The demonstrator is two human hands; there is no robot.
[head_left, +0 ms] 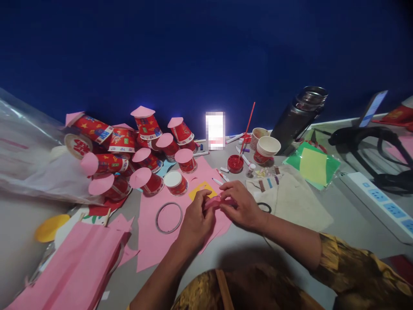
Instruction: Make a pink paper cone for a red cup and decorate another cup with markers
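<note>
My left hand (197, 218) and my right hand (242, 207) are close together near the front of the table, fingers pinched. Between them is a small piece of pink paper (213, 201), gripped from both sides; its exact shape is partly hidden by the fingers. Beneath my hands lie pink paper sheets (148, 241) and a yellow paper piece (202, 188). A grey tape ring (169, 218) rests on the pink sheet, left of my left hand. Red paper cups with pink tops (149, 181) stand and lie in a heap beyond, at the left. Nearest them is a cup with a white top (176, 183).
Behind my hands are a pot of red paint (235, 163) with a brush, stacked paper cups (267, 148) and a black flask (300, 116). To the right lie a beige cloth (303, 206), a green packet (311, 161) and a power strip (379, 202). A pink bag (74, 258) lies front left.
</note>
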